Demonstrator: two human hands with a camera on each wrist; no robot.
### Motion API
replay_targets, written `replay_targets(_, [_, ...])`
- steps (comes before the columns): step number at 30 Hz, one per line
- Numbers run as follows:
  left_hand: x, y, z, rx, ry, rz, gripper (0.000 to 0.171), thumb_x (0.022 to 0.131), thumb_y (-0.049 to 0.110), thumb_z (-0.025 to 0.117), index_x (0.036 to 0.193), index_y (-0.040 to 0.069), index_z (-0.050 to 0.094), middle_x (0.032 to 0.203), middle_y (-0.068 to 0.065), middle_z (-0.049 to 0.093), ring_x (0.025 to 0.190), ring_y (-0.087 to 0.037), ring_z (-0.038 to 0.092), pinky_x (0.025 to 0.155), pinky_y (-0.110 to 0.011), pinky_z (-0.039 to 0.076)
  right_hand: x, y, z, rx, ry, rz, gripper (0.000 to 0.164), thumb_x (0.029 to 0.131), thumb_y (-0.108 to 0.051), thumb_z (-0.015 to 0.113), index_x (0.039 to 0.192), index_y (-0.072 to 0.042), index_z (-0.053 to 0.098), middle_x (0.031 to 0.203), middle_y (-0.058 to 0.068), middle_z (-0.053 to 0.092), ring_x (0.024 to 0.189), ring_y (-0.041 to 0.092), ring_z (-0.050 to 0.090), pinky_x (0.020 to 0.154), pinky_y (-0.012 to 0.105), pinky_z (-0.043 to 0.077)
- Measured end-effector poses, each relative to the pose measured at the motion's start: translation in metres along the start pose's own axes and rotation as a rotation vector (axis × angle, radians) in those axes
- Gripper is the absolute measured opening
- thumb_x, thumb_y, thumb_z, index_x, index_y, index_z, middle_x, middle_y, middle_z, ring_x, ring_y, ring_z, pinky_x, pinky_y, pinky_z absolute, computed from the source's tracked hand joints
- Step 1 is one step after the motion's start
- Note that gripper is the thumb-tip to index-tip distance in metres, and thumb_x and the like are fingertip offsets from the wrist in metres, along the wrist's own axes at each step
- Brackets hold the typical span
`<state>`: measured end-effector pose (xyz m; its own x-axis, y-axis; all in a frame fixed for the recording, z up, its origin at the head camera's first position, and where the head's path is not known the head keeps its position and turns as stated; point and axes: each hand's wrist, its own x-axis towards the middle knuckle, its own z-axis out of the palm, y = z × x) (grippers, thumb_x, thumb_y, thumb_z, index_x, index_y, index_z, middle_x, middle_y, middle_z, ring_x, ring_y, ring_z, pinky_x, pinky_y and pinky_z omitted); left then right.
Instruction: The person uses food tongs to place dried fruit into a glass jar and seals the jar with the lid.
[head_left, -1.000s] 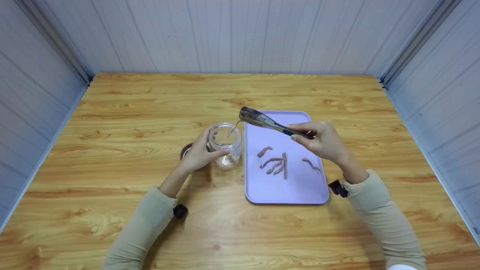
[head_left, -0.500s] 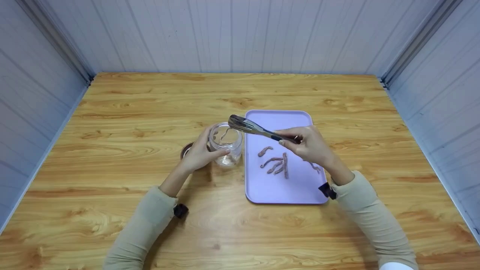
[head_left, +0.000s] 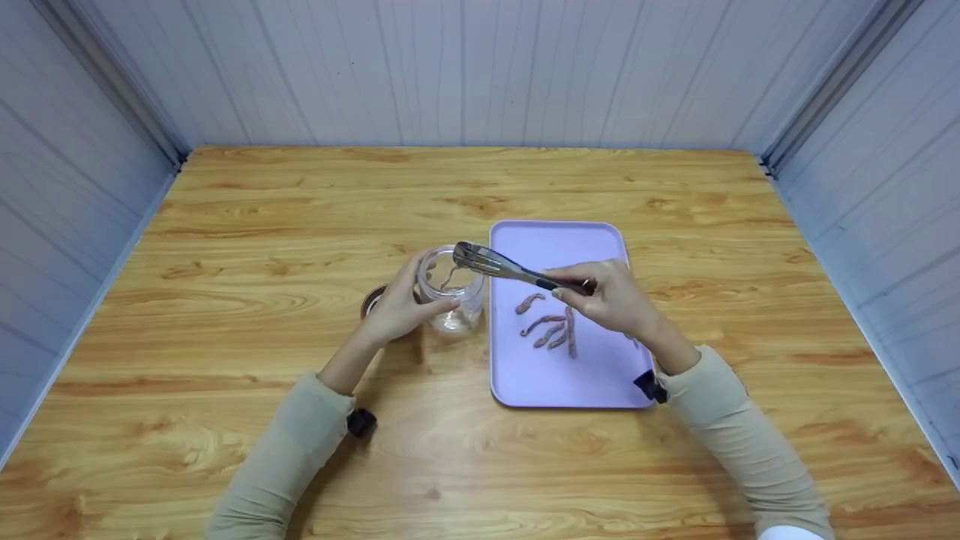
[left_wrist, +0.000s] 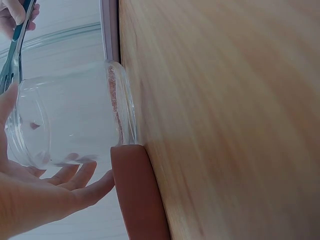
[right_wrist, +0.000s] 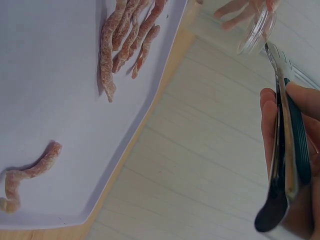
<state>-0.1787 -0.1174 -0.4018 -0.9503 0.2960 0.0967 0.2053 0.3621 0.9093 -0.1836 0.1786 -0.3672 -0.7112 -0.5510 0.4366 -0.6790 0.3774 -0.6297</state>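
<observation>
My left hand [head_left: 394, 306] grips a clear glass jar [head_left: 459, 321], its fingers and thumb round the side near the rim. The jar stands upright on the table. Metal tongs [head_left: 510, 268] with dark grips are pinched in my right hand [head_left: 611, 298]; their tips are over the jar's mouth. From the tips a thin brownish strip [head_left: 448, 277] hangs inside the mouth. On the lilac tray [head_left: 559, 238] lie several wrinkled, pinkish-brown strips [right_wrist: 107, 57], like dried meat or root. One curved strip [right_wrist: 37, 167] lies apart, mostly hidden by my right hand in the head view.
A round brown lid [left_wrist: 137, 192] lies on the table left of the jar, partly behind my left hand. The tray's left edge stands close beside the jar. Pale panel walls [head_left: 465, 71] border the wooden table [head_left: 435, 457] at the back and sides.
My right hand has moved left and nearer me with the tongs, bringing their tips down from beside the jar to over its mouth. My left hand and the jar have stayed put.
</observation>
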Motion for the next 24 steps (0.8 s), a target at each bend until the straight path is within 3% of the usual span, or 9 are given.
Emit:
replay_targets(6, [-0.009, 0.026, -0.002, 0.003, -0.002, -0.002, 0.074, 0.076, 0.013, 0.07, 0.134, 0.0, 0.027, 0.128, -0.027, 0.035, 0.119, -0.037, 0.032, 0.097, -0.045, 0.025, -0.001, 0.001, 0.0, -0.01, -0.008, 0.013, 0.023, 0.079, -0.008, 0.065, 0.102, -0.007, 0.067, 0.083, 0.002, 0.065, 0.046, 0.007, 0.041, 0.039, 0.021, 0.032])
replay_targets(8, [-0.01, 0.028, -0.002, 0.006, -0.003, -0.007, 0.075, 0.076, 0.013, 0.07, 0.134, 0.0, 0.026, 0.128, -0.027, 0.035, 0.119, -0.037, 0.032, 0.097, -0.044, 0.025, -0.002, 0.001, 0.0, -0.013, -0.012, 0.025, 0.023, 0.08, -0.008, 0.065, 0.103, -0.007, 0.067, 0.085, 0.002, 0.066, 0.047, 0.007, 0.042, 0.04, 0.021, 0.034])
replay_targets(13, [-0.011, 0.029, -0.002, 0.002, -0.008, -0.012, 0.075, 0.076, 0.013, 0.07, 0.134, -0.001, 0.026, 0.128, -0.027, 0.035, 0.119, -0.038, 0.032, 0.097, -0.044, 0.025, -0.003, -0.003, -0.003, 0.018, -0.007, 0.068, 0.024, 0.079, -0.005, 0.065, 0.103, -0.005, 0.066, 0.087, 0.004, 0.066, 0.047, 0.008, 0.042, 0.04, 0.02, 0.034])
replay_targets(16, [-0.01, 0.027, -0.002, -0.015, -0.014, -0.011, 0.075, 0.076, 0.014, 0.07, 0.134, 0.0, 0.026, 0.128, -0.026, 0.035, 0.119, -0.038, 0.031, 0.096, -0.043, 0.026, -0.003, -0.017, -0.011, 0.031, 0.001, 0.087, 0.024, 0.078, 0.001, 0.064, 0.102, 0.0, 0.065, 0.086, 0.009, 0.065, 0.044, 0.007, 0.04, 0.038, 0.02, 0.032])
replay_targets(20, [-0.008, 0.025, -0.002, -0.029, -0.021, -0.012, 0.075, 0.076, 0.014, 0.071, 0.135, 0.0, 0.026, 0.128, -0.025, 0.035, 0.119, -0.037, 0.031, 0.096, -0.043, 0.027, -0.004, -0.034, -0.023, 0.012, 0.01, 0.099, 0.023, 0.078, 0.004, 0.063, 0.101, 0.006, 0.064, 0.084, 0.014, 0.064, 0.044, 0.008, 0.04, 0.038, 0.019, 0.032])
replay_targets(24, [-0.008, 0.024, -0.002, -0.032, -0.025, -0.017, 0.076, 0.076, 0.015, 0.071, 0.135, 0.001, 0.026, 0.128, -0.026, 0.034, 0.119, -0.036, 0.032, 0.095, -0.043, 0.028, -0.009, -0.034, -0.033, -0.021, 0.028, 0.096, 0.022, 0.077, 0.006, 0.063, 0.099, 0.007, 0.064, 0.082, 0.015, 0.064, 0.048, 0.011, 0.044, 0.041, 0.019, 0.035])
